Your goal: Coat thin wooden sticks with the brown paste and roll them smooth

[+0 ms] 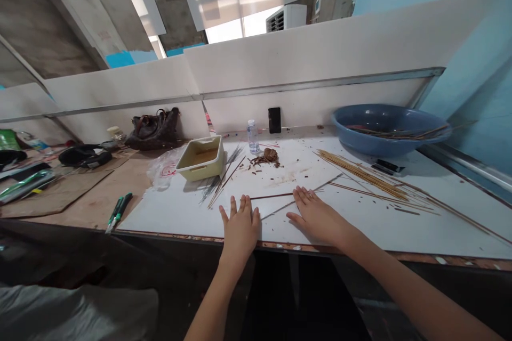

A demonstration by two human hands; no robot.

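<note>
My left hand [241,224] lies flat near the table's front edge with its fingers spread. My right hand [316,216] rests palm down to its right, fingers stretched out. A thin dark brown stick [272,196] runs between the two hands, its ends at or under my fingers. Just below it a thin grey rod [278,209] slants up from beside my left hand and passes at my right hand; whether the palm covers part of it I cannot tell. Beyond my hands sits a small pile of brown clay-like lumps and crumbs [271,156].
A tub of brownish liquid [219,159], grey wires [214,184] and a water bottle [253,137] stand behind my left hand. A phone [274,120] leans on the partition. To the right lie tan sticks [360,173] and a blue basin [384,144]. Green-handled cutters [119,212] lie left.
</note>
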